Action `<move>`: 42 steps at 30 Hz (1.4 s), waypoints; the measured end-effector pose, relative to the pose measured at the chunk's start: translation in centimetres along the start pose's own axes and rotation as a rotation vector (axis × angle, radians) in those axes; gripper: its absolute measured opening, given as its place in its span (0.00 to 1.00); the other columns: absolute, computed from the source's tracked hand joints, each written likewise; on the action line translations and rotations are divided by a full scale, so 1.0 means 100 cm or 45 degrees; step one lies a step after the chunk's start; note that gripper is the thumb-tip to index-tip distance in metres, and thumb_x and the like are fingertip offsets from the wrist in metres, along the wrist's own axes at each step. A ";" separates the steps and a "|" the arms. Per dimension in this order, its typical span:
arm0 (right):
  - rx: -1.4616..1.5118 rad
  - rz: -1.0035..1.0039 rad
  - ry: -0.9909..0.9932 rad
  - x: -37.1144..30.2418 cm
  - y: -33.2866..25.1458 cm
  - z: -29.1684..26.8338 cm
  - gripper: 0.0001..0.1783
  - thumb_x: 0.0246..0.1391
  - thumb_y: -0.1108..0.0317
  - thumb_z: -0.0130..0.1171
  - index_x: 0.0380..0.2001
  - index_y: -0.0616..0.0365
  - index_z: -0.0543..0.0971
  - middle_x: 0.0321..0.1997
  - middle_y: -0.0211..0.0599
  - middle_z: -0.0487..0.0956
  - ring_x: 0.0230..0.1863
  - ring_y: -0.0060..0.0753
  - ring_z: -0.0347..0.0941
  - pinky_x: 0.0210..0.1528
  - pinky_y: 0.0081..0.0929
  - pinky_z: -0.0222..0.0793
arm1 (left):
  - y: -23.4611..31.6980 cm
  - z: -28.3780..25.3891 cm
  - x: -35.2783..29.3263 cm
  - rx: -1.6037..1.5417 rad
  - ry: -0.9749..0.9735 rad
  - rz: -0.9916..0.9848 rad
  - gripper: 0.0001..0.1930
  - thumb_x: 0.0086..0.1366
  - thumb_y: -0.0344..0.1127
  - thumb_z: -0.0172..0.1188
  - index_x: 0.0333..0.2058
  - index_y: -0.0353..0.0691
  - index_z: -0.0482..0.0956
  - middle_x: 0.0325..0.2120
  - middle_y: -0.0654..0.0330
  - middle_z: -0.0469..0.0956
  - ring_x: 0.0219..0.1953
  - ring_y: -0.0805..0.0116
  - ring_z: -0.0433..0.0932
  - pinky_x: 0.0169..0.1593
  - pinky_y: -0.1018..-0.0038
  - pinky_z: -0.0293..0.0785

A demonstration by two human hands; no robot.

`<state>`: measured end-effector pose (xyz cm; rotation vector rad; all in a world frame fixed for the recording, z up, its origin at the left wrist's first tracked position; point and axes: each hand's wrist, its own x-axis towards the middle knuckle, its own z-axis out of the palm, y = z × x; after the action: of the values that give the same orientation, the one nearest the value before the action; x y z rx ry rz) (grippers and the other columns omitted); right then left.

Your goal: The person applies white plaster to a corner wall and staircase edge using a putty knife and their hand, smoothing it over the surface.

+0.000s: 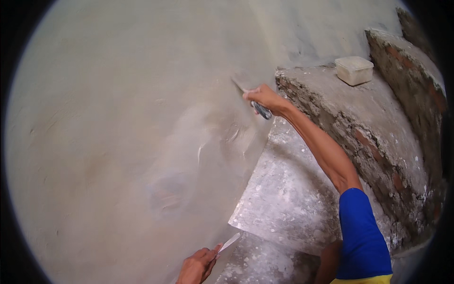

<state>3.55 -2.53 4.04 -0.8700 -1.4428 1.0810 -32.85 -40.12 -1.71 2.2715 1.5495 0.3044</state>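
My right hand point(267, 98), at the end of an outstretched arm, is closed round a putty knife point(261, 110). Its dark handle end sticks out below the fist, and its thin blade lies against the grey plastered wall point(104, 118). Low in the view, my left hand point(197, 265) grips a second flat-bladed scraper point(230, 242), whose pale blade points up and right toward the corner of a step. Fresh-looking smears and a whitish patch mark the wall below my right hand.
Rough concrete steps point(288, 189) spotted with white climb to the right along the wall. Bits of red brick show in a riser point(364, 146). A square whitish plastic tub point(353, 71) stands on a higher step, near the wall.
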 end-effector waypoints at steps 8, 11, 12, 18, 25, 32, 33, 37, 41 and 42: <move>0.159 -0.060 0.166 -0.056 0.041 -0.023 0.17 0.62 0.61 0.46 0.32 0.65 0.77 0.24 0.36 0.74 0.09 0.21 0.64 0.08 0.20 0.63 | 0.017 0.019 0.030 -0.013 -0.017 0.185 0.15 0.67 0.33 0.54 0.50 0.36 0.77 0.35 0.47 0.77 0.35 0.46 0.77 0.40 0.61 0.73; 0.277 0.057 0.183 -0.074 0.037 -0.016 0.18 0.62 0.63 0.41 0.34 0.66 0.77 0.24 0.40 0.77 0.09 0.20 0.66 0.05 0.18 0.62 | 0.016 0.034 0.051 -0.154 0.104 0.110 0.12 0.69 0.34 0.56 0.47 0.37 0.78 0.29 0.55 0.81 0.22 0.59 0.76 0.31 0.69 0.74; 0.353 0.128 0.230 -0.082 0.038 -0.009 0.18 0.62 0.63 0.40 0.34 0.66 0.76 0.24 0.40 0.78 0.09 0.19 0.66 0.06 0.18 0.62 | 0.012 0.041 0.058 -0.181 0.072 0.087 0.12 0.69 0.34 0.56 0.47 0.37 0.78 0.29 0.55 0.81 0.22 0.59 0.76 0.31 0.69 0.74; 0.191 0.683 0.066 -0.172 -0.048 -0.006 0.15 0.63 0.62 0.49 0.34 0.64 0.79 0.23 0.36 0.78 0.17 0.18 0.71 0.12 0.20 0.63 | 0.070 0.007 0.086 -1.330 -0.031 -0.643 0.14 0.74 0.39 0.48 0.40 0.32 0.74 0.23 0.60 0.79 0.21 0.76 0.74 0.25 0.78 0.68; -0.389 0.274 0.017 -0.202 -0.201 -0.021 0.09 0.54 0.76 0.58 0.39 0.57 0.81 0.30 0.36 0.77 0.32 0.32 0.74 0.37 0.33 0.69 | 0.175 -0.173 0.157 -1.522 -0.325 -0.742 0.12 0.72 0.39 0.50 0.41 0.35 0.74 0.22 0.60 0.78 0.18 0.77 0.70 0.22 0.80 0.65; -1.216 -0.027 -0.062 -0.147 -0.338 -0.049 0.30 0.42 0.81 0.61 0.53 0.49 0.76 0.39 0.35 0.73 0.42 0.39 0.71 0.44 0.37 0.62 | 0.276 -0.301 0.209 -1.454 -0.380 -0.590 0.12 0.73 0.40 0.49 0.41 0.37 0.74 0.20 0.63 0.75 0.17 0.80 0.67 0.21 0.82 0.61; -1.283 -0.039 -0.002 -0.140 -0.347 -0.050 0.32 0.39 0.82 0.60 0.53 0.50 0.76 0.37 0.36 0.73 0.41 0.41 0.71 0.43 0.39 0.62 | 0.280 -0.309 0.209 -1.470 -0.396 -0.562 0.13 0.73 0.40 0.48 0.42 0.37 0.74 0.20 0.65 0.73 0.17 0.80 0.66 0.21 0.82 0.60; -1.463 -0.003 0.057 -0.124 -0.349 -0.070 0.29 0.44 0.78 0.60 0.54 0.53 0.75 0.37 0.35 0.74 0.41 0.40 0.72 0.42 0.37 0.64 | 0.315 -0.347 0.214 -1.350 -0.357 -0.522 0.13 0.74 0.41 0.46 0.41 0.38 0.74 0.21 0.65 0.73 0.19 0.80 0.67 0.23 0.81 0.60; -1.442 0.212 0.018 -0.135 -0.325 -0.094 0.23 0.52 0.72 0.58 0.54 0.58 0.73 0.32 0.40 0.75 0.35 0.41 0.74 0.39 0.39 0.68 | 0.326 -0.363 0.214 -1.233 -0.235 -0.456 0.13 0.75 0.40 0.46 0.44 0.37 0.74 0.21 0.66 0.72 0.21 0.79 0.67 0.26 0.80 0.63; -1.061 0.388 0.148 -0.138 -0.333 -0.090 0.18 0.56 0.70 0.57 0.50 0.61 0.74 0.29 0.40 0.75 0.30 0.38 0.74 0.34 0.37 0.69 | 0.325 -0.365 0.214 -1.157 -0.216 -0.410 0.13 0.75 0.40 0.46 0.46 0.38 0.74 0.20 0.66 0.72 0.22 0.78 0.67 0.27 0.78 0.64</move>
<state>16.11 -24.66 31.13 -1.7523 -1.7098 0.5934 -11.21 -24.14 44.34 1.2967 1.2823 0.5634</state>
